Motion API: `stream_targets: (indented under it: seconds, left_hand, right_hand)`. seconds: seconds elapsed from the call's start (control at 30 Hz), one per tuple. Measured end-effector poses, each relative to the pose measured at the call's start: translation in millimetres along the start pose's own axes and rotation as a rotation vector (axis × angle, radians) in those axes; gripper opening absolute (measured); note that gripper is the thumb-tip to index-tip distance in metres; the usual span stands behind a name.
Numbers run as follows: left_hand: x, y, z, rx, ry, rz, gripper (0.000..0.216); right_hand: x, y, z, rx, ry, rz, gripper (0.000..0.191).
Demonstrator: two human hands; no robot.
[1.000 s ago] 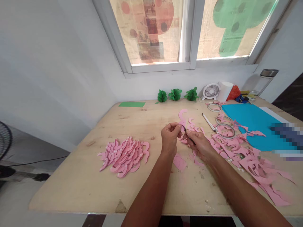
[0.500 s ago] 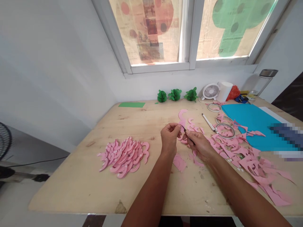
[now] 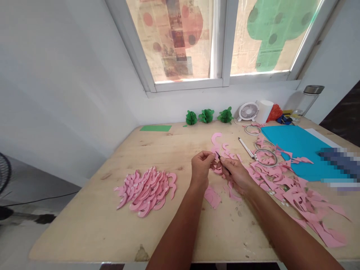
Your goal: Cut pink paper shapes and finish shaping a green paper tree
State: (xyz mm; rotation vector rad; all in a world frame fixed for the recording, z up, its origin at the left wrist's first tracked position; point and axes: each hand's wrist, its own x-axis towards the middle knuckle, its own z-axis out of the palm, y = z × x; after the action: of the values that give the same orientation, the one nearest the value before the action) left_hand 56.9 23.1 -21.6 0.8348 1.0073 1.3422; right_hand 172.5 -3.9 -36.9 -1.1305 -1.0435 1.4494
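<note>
My left hand is closed in a pinch on a small pink paper cut-out above the middle of the wooden table. My right hand is closed round a thin dark tool whose tip meets the cut-out; I cannot make out what the tool is. A neat heap of pink curved cut-outs lies to the left of my hands. Loose pink paper scraps spread to the right.
A blue sheet, wire rings, a white pen, a small white fan, a white cup and a glass jar lie right and back. Green paper balls and a green strip sit near the wall.
The view has tilted a little; both hands stay together on the pink cut-out, hardly moved on the table.
</note>
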Motion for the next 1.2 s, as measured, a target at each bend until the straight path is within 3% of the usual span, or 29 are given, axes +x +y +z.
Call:
stream_targets:
  seconds: [1.2]
  left_hand:
    - [-0.1, -2.4, -1.2, -0.031, -0.001, 0.026, 0.013]
  right_hand:
    - [0.5, 0.7, -0.7, -0.029, -0.017, -0.008, 0.039]
